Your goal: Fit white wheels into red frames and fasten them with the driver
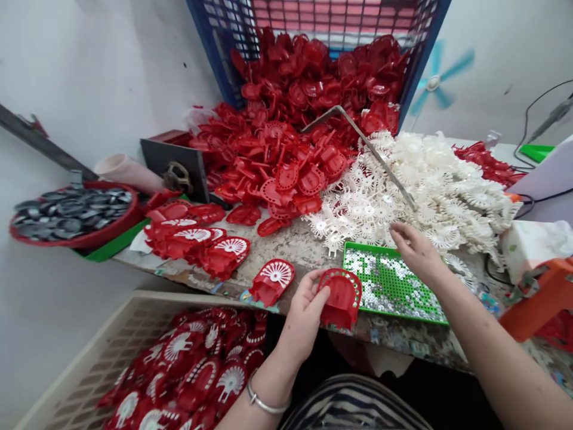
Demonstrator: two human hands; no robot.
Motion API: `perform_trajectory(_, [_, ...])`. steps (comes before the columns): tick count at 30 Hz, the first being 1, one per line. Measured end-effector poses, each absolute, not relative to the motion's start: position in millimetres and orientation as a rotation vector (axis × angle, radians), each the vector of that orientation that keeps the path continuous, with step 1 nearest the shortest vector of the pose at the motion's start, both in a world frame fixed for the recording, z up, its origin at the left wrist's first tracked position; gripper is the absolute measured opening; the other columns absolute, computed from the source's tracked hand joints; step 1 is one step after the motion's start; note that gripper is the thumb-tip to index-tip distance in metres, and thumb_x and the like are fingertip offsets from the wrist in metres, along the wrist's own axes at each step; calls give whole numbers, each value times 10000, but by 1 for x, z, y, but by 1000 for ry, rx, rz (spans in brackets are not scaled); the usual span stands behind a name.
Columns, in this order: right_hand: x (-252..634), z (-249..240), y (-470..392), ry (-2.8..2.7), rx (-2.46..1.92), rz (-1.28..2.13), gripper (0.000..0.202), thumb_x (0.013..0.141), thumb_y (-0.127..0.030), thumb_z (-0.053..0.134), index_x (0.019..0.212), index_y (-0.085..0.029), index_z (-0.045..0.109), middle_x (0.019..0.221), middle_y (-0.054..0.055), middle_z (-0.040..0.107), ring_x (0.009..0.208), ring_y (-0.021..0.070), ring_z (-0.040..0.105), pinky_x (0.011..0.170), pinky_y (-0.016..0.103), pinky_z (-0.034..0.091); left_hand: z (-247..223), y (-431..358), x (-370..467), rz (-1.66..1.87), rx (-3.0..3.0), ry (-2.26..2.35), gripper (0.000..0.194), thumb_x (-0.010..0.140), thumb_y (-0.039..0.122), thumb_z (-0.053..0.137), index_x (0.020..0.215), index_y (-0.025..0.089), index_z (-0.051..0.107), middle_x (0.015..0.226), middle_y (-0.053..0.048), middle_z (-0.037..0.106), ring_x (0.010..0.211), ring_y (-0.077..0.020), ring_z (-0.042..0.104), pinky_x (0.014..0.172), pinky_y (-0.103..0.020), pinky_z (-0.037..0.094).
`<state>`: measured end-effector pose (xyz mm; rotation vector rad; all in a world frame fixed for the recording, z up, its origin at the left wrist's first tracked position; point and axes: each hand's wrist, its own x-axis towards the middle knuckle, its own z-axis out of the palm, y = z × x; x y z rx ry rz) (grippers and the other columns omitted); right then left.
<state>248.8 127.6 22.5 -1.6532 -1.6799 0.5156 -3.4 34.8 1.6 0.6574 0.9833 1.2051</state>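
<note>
A red plastic part (341, 298) with a rounded, holed rim is gripped by my left hand (310, 304) at the table's front edge. My right hand (416, 248) hovers over the back right of a green tray (381, 285) holding small silvery pieces; its fingers are apart and nothing shows in them. Just beyond that hand lies a heap of white fan-shaped parts (430, 179). Left of the held part, a red part with a white fan on it (274, 279) lies on the table, and more such assembled parts (226, 254) overlap farther left.
A blue crate (210, 54) spills red parts (286, 161) onto the table. A bent metal bar (380, 158) crosses the heaps. At left is a red bowl (134, 218) of dark pieces; below, a pale crate (85, 358) of assembled parts. An orange object (532, 298) stands right.
</note>
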Motion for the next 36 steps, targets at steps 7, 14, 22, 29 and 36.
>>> perform_trajectory(7, [253, 13, 191, -1672, -1821, 286, 430, 858, -283, 534, 1237, -97, 616, 1157, 190, 662, 1131, 322, 609, 1057, 525, 429, -3, 33, -16, 1169, 571, 1018, 451, 720, 366, 794, 1099, 173, 643, 1014, -63, 749, 864, -192, 709, 771, -272, 551])
perform_trajectory(14, [296, 15, 155, -1618, -1826, 195, 323, 879, -289, 417, 1055, -197, 672, 962, 72, 701, 930, 224, 658, 871, 394, 541, -3, 34, -26, 1098, 460, 1084, 496, 626, 376, 852, 1040, 176, 664, 940, -59, 765, 790, -218, 725, 765, -324, 569])
perform_trajectory(22, [328, 50, 228, -1405, -2059, 9, 545, 784, -269, 677, 1290, -118, 541, 1352, 201, 495, 1329, 370, 396, 1105, 519, 336, -2, 30, -15, 1075, 466, 1069, 450, 626, 377, 850, 982, 169, 670, 905, -60, 767, 794, -227, 729, 727, -302, 561])
perform_trajectory(29, [322, 47, 245, -1335, -2186, 187, 388, 939, -392, 613, 1247, -163, 556, 1211, 99, 580, 1066, 229, 587, 930, 448, 508, -8, 28, -18, 1119, 423, 1110, 459, 579, 373, 868, 953, 182, 684, 834, -53, 770, 786, -240, 737, 758, -320, 555])
perform_trajectory(36, [333, 41, 217, -1251, -2151, 265, 354, 956, -341, 604, 1245, -146, 545, 1054, 65, 619, 846, 161, 626, 757, 341, 562, -4, 27, -14, 1080, 435, 1102, 455, 604, 382, 854, 966, 170, 675, 852, -57, 769, 779, -218, 730, 736, -288, 541])
